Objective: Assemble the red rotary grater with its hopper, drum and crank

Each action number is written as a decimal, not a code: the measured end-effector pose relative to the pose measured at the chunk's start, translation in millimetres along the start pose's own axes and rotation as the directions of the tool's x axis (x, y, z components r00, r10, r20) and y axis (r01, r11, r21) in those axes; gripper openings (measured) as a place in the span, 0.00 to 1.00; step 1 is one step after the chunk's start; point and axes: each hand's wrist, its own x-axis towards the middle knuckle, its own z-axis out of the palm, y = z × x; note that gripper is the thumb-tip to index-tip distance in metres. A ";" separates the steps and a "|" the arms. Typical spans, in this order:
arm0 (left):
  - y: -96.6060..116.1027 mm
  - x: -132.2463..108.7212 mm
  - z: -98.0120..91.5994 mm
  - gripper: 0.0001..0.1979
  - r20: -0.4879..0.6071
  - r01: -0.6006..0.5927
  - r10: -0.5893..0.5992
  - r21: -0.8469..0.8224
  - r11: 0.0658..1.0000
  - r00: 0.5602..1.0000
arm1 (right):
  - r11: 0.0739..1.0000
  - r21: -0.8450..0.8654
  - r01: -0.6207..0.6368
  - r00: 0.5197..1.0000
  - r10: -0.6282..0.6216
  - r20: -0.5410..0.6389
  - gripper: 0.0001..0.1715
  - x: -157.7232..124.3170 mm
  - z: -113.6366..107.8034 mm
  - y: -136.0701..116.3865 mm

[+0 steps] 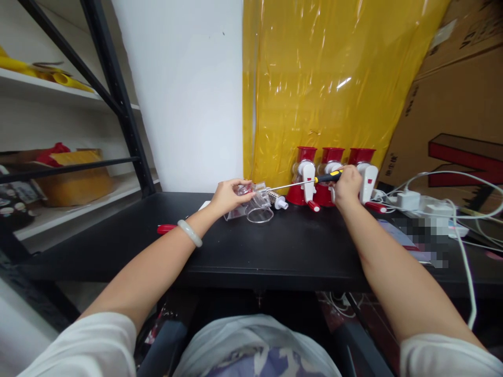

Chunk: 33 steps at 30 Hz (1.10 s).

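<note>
My left hand [236, 193] is closed on a clear plastic housing [260, 198] with a round opening, held low over the black table. In my right hand [349, 184] is a screwdriver [330, 177] with a yellow and black handle, gripped in a fist. Its long metal shaft points left, and the tip meets the clear housing; what it touches there is too small to tell. A silvery drum with a white plastic end [280, 202] lies just right of the housing. Three red and white crank graters [306, 178] stand behind, near my right hand.
On the black table [271, 251], a red-handled part [166, 229] lies left, partly behind my left forearm. White cables and adapters [408, 200] cover the right side, near a flat printed item [401, 235]. A cardboard box [451, 115] leans at right; a shelf rack [113, 94] stands left.
</note>
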 end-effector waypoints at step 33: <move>-22.4 2.0 -0.5 0.23 -0.029 -0.084 0.088 0.120 0.989 0.996 | 0.986 0.004 -0.168 0.917 0.155 0.367 0.16 10.8 -8.8 12.3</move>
